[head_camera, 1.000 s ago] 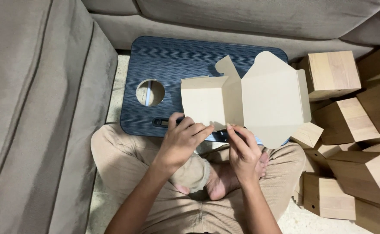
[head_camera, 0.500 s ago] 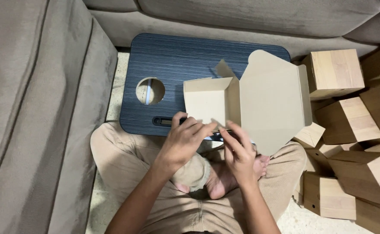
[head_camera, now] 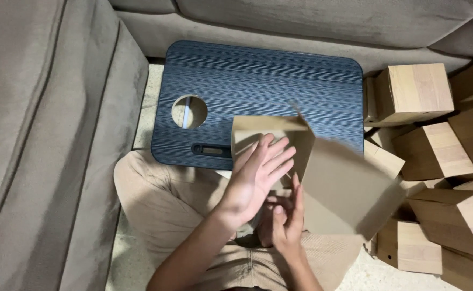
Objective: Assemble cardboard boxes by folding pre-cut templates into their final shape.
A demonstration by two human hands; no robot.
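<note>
Brown cardboard box blank held above the lap, at the near edge of the dark blue lap desk; left hand pressed flat, fingers spread, against a raised panel to crease it; right hand pinched on the lower edge as brace; half a second earlier, panels were more spread and upright; now folded inward; folded boxes stacked to the right.

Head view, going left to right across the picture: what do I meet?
Grey sofa → round hole in the dark blue lap table → left hand pressed flat on the half-folded cardboard box → heap of folded wood-print boxes.
</note>
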